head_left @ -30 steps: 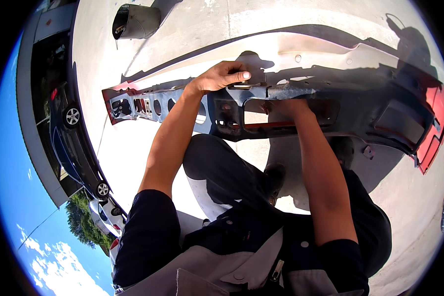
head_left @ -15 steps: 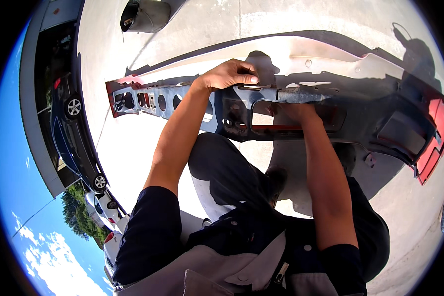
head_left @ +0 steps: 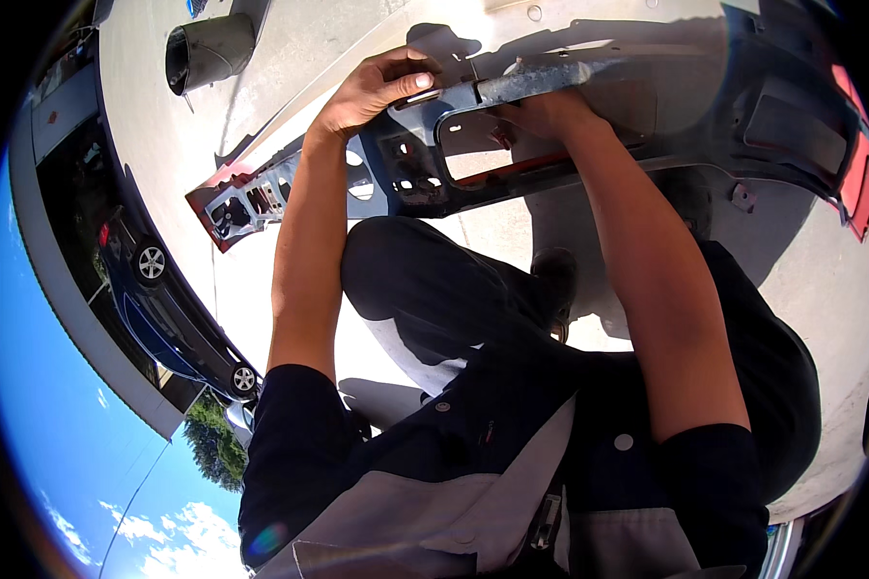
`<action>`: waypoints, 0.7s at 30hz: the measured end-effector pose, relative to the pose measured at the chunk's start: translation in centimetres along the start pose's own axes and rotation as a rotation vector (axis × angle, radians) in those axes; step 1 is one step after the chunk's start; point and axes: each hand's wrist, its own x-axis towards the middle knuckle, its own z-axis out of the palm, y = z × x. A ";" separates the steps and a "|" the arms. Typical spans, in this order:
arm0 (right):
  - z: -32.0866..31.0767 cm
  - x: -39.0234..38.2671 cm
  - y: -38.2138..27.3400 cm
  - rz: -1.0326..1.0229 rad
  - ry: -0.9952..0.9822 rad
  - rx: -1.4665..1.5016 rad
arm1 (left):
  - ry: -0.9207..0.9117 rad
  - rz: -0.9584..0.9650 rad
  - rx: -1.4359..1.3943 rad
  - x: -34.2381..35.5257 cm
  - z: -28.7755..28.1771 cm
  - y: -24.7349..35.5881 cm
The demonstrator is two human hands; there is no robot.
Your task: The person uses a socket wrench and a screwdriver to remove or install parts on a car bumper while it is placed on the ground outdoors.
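A long, dark-grey metal car body panel (head_left: 410,198) with red ends and several cut-out openings lies across the upper part of the picture, in front of my knees. My left hand (head_left: 377,92) grips its upper edge, thumb on the near side and fingers curled over the far side. Into the large opening right of that reaches my right hand (head_left: 555,114), below the bare-metal lip (head_left: 536,84). Its fingers are in deep shadow and partly hidden. A small reddish patch shows by the fingertips, too dark to name.
A dark bucket (head_left: 212,53) lies on the concrete at the upper left. Under the panel's right side sits a small bracket-like piece (head_left: 742,198). My bent knee (head_left: 396,265) is close to the panel. A dark car (head_left: 174,309) stands by a building on the left.
The whole view has shifted and tilted, so the panel and both hands appear higher and further left. Both hands stay at about the same places on the panel.
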 end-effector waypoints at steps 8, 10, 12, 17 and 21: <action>0.6 -0.8 1.8 0.082 0.038 -0.075 | -0.113 -0.062 0.017 1.2 -0.3 -0.2; 0.2 -1.1 2.0 0.083 0.040 -0.056 | -0.118 -0.052 0.036 1.0 -0.1 0.4; -0.2 -1.5 1.8 0.114 0.021 -0.080 | -0.116 -0.070 0.008 0.9 -0.1 0.6; -0.7 -2.2 2.3 0.170 -0.089 -0.154 | -0.148 -0.133 -0.125 1.1 -0.8 -0.2; -1.3 -2.6 1.1 0.205 -0.141 -0.237 | -0.138 -0.077 -0.066 1.1 -0.4 0.1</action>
